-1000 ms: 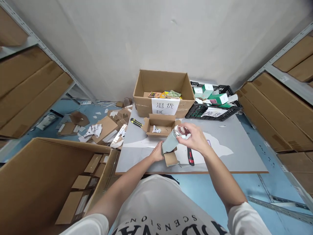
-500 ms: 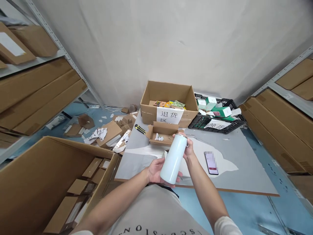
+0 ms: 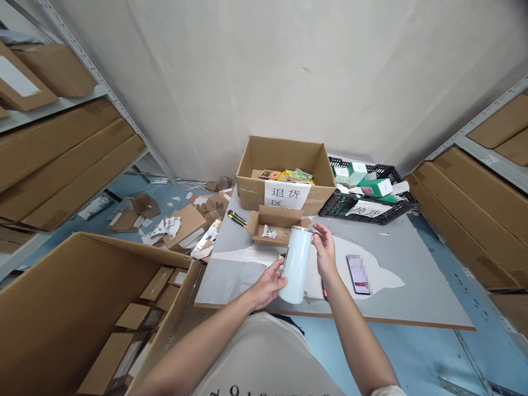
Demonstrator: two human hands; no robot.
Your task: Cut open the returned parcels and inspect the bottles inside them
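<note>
A pale blue insulated bottle (image 3: 296, 269) stands nearly upright in front of me, above the table's near edge. My left hand (image 3: 267, 286) wraps round its lower left side, thumb in front. At the bottle's top right, my right hand (image 3: 325, 254) has its bent fingers and thumb against the rim; the small loop seen there before is now hidden. Behind the bottle lies an opened small cardboard box (image 3: 274, 225) with crumpled paper in it. To the right, a phone (image 3: 358, 274) lies face up on the table.
A yellow-black box cutter (image 3: 237, 218) lies at the table's left edge. A labelled carton (image 3: 256, 192) and a black crate (image 3: 346, 212) of green-white boxes stand at the back. A large carton (image 3: 94, 247) holds small boxes at left; cardboard scraps (image 3: 187, 225) litter the floor.
The bottle has turned more upright. My left hand has shifted from under its base to its left side, and my right hand has moved outward at the top, its fingers loosened.
</note>
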